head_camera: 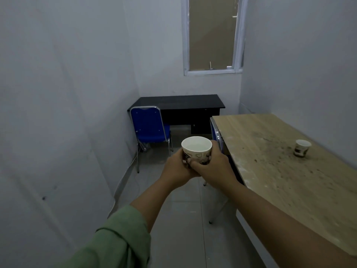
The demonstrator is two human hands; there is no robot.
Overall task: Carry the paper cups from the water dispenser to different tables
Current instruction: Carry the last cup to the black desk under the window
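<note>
A white paper cup (pixel 196 149) with a dark printed pattern is held upright in front of me, with liquid inside. My left hand (pixel 176 168) wraps its left side and my right hand (pixel 214 168) wraps its right side; both grip it low, over the floor. A second paper cup (pixel 301 148) stands upright on the stained wooden table (pixel 280 171) at my right, near the wall. A black desk (pixel 179 104) stands at the far end under the window.
A blue chair (pixel 149 128) stands in front of the black desk on the left. Another blue chair (pixel 217 140) is tucked at the wooden table's near corner. White walls close both sides, and a tiled floor aisle (pixel 183 219) runs ahead.
</note>
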